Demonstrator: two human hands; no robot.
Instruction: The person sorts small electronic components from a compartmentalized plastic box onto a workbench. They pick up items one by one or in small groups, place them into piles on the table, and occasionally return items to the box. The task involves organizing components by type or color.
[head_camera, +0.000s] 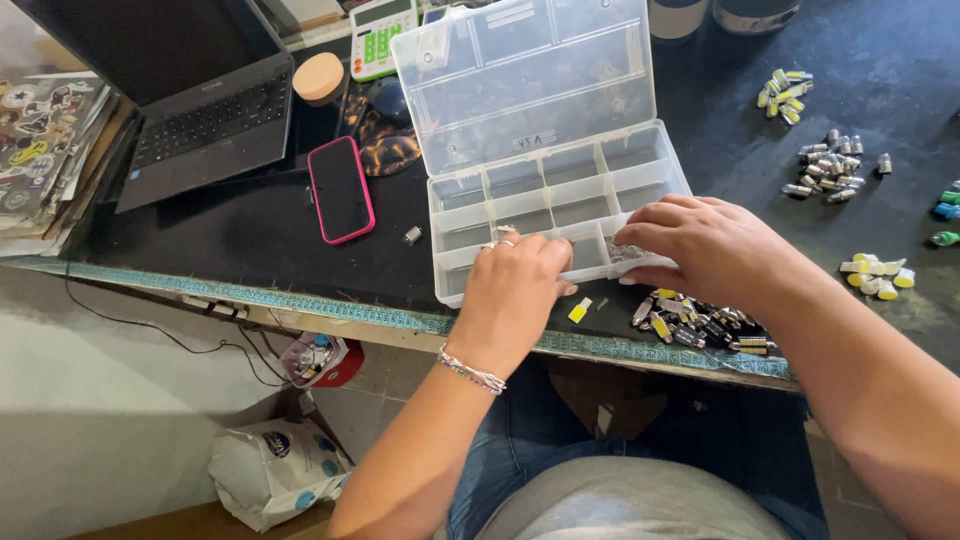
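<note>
A dark counter (250, 235) carries everything, its near edge trimmed with a teal measuring strip. At the back left sits an open laptop (190, 100), with a pink-edged phone (341, 189) lying flat beside it. The clear plastic organizer box (560, 190) lies just ahead of the person, its long side running left to right along the counter edge and its lid (530, 75) propped up away from them, so the compartments face upward within easy reach.

The left hand (515, 290) rests on the box's near wall, fingers curled together; whether it pinches anything I cannot tell. The right hand (705, 245) reaches over the near right compartment, fingertips drawn down among small bulbs (625, 252) there; a grip cannot be made out.

Just in front of the box, touching the counter edge, lies a heap of small yellow and metal bulbs (700, 322). Further piles, sorted by colour, lie well apart at right: silver bulbs (830, 165) and pale yellow bulbs (878, 277).
</note>
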